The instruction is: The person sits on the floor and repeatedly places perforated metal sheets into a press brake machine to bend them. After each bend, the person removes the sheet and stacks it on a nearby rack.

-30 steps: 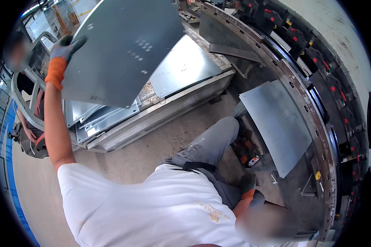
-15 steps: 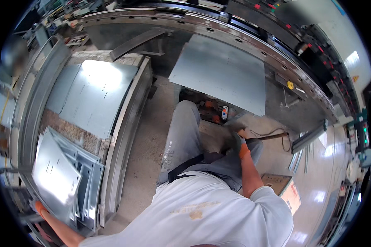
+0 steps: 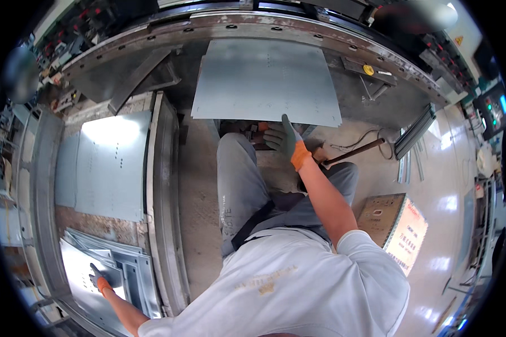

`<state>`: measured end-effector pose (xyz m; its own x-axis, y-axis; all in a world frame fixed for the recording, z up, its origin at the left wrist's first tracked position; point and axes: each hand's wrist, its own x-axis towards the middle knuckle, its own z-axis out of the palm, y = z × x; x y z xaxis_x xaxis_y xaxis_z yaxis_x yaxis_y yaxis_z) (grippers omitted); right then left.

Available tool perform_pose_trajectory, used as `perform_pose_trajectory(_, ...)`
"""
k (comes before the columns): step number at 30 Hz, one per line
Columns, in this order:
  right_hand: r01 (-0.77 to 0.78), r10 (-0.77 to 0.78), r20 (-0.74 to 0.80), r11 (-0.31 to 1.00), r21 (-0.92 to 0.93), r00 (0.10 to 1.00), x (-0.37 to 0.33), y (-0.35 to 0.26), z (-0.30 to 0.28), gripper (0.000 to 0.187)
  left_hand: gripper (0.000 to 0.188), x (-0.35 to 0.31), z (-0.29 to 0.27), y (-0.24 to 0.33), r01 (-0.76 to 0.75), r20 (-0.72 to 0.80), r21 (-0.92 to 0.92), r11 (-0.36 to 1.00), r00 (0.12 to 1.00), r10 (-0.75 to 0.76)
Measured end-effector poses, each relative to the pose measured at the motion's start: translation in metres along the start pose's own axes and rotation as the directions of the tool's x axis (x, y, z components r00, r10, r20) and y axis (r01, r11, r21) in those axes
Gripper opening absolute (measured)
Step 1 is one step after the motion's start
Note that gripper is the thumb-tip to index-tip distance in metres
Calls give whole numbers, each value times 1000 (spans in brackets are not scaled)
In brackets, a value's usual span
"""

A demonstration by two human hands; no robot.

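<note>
My left hand [image 3: 99, 279], in a dark glove with an orange cuff, rests with fingers spread on a shiny bent metal panel [image 3: 80, 263]. That panel lies on a stack of flanged metal parts [image 3: 138, 275] at the lower left. In a grey glove with an orange cuff, my right hand [image 3: 285, 139] is stretched out under the front edge of a flat metal sheet [image 3: 264, 78]. One finger overlaps that edge; whether it touches cannot be made out. The sheet lies on the machine's front supports, with small holes in its surface.
Flat sheets [image 3: 115, 174] lie in a metal-framed trolley [image 3: 166, 208] to my left. A long machine bed [image 3: 275, 29] spans the far side. To the right are a wooden handle [image 3: 357, 151], a box [image 3: 382, 216], metal strips [image 3: 415, 132] and a yellow tape measure [image 3: 368, 69].
My left hand has moved from the bent panel's outer edge onto its face, and the panel now lies flatter. My right hand has risen from my thigh to the sheet's front edge. The view has turned.
</note>
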<state>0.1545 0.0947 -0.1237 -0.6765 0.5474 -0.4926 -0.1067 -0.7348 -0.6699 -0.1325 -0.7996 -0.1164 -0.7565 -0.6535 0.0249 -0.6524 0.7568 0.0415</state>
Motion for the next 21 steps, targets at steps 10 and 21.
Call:
perform_pose_trajectory(10,66,-66,-154,998,-9,986,24,-8,0,54,36,-363,81,404,343,380,-904,254,379,844)
perform_pose_trajectory(21,455,-368,-302,834,312,880,-48,10,-106,45,66,-516,7,437,412,468,-741,530,-248,848)
